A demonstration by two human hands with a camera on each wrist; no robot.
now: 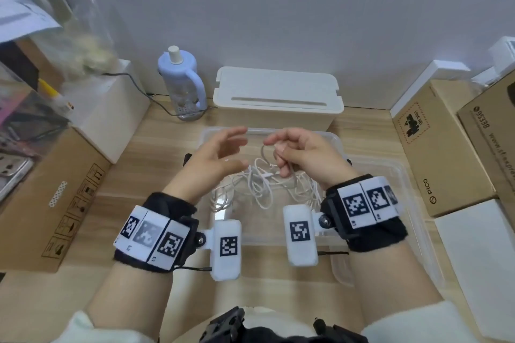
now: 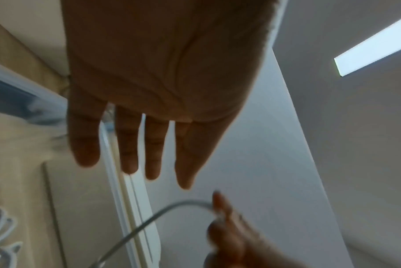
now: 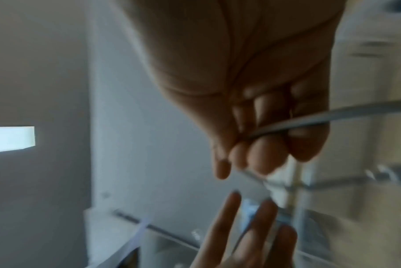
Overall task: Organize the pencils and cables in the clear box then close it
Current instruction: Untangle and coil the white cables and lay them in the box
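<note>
A clear plastic box (image 1: 370, 164) sits open on the wooden table in the head view, with a tangle of white cables (image 1: 262, 184) lying inside it. My right hand (image 1: 292, 153) hovers over the box and grips one white cable (image 3: 332, 116) in its curled fingers; the cable loops up from the tangle. My left hand (image 1: 223, 153) is beside it, a little to the left, fingers straight and spread (image 2: 130, 145), holding nothing. The same cable (image 2: 149, 219) arcs below the left palm. No pencils are visible.
A white lidded box (image 1: 278, 100) stands just behind the clear box, with a pale blue bottle (image 1: 181, 83) to its left. Cardboard boxes (image 1: 55, 198) flank the left side and more (image 1: 434, 147) the right. A white panel (image 1: 479, 259) lies at the right front.
</note>
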